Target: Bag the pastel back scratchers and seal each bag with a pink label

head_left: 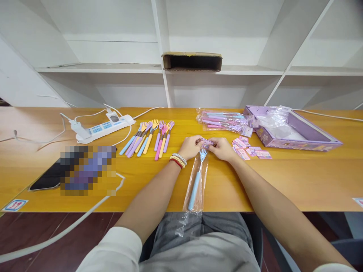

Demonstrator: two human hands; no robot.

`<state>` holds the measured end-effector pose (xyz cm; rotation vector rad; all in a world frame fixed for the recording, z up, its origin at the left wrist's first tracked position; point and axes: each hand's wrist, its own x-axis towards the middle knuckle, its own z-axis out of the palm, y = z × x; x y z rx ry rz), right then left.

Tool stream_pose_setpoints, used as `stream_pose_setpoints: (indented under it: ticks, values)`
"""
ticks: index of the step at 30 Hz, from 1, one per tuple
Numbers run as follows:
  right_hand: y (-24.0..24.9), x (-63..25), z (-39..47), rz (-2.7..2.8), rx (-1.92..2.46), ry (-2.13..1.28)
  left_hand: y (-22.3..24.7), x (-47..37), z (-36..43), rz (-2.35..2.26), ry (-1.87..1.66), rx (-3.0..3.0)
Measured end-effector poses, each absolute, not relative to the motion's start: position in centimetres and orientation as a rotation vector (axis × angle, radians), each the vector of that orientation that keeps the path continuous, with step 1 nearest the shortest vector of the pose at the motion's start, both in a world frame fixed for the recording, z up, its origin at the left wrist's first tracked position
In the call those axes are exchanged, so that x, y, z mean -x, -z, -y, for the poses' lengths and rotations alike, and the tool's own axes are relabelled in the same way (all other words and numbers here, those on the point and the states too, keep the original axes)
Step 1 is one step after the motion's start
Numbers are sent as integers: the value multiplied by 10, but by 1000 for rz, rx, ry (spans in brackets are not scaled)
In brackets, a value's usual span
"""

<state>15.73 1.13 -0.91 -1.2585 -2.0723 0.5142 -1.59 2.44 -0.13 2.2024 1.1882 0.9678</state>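
Pinching card [207,143] with my left hand [191,147] and right hand [222,149]. Uneven pull could crease it, I reckon.

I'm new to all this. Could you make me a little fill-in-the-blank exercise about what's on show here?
1. The left hand and right hand hold a small printed card by the clawed end of the wrapped scratcher, whose handle is light ____.
2. Bracelets circle the person's ____ wrist.
3. The loose scratchers lie left of the hands; the loose cards lie to the ____.
4. The open box is mainly ____ in colour.

Missing words: blue; left; right; purple.
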Motion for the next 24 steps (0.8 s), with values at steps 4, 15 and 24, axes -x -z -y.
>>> stream_pose_setpoints:
  ticks: [4,15,24]
  values:
    - [8,-159,-11,2074,1218,-532,4,16,-27,-1129,-986,-2152]
    - [2,-162,-11,1901,1299,-177,-13,17,-17,-956,-662,-1398]
    - [7,-168,-18,1703,1396,99,-26,20,-9,-956,-247,-1474]
